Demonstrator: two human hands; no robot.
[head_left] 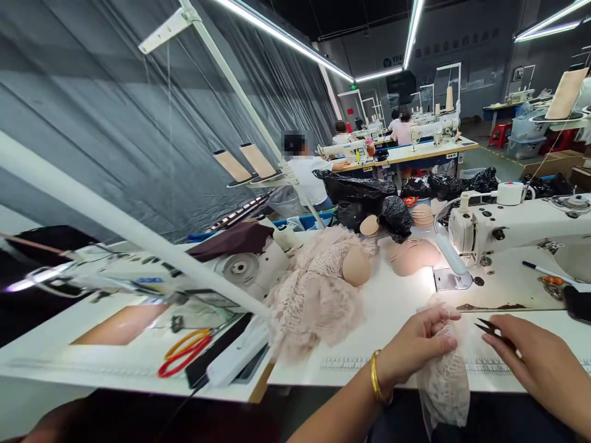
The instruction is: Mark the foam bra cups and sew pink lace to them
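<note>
"What is the left hand (418, 344) doing?"
"Its fingers are pinching the lace (443, 384), which is hanging past the front edge of the table (390, 307)."
"And the right hand (530, 351)?"
"Its fingers are gripping the snips (490, 329), which are pointing at the lace from just beside it."
"Nearby?"
"A lace pile (323, 307) is lying by the table's left edge."

This is a garment sewing workshop: industrial sewing machines (526, 226) stand on worktables (388, 307) under tube lights (414, 31), among thread cones (258, 161) and heaped lace (323, 301).
</note>
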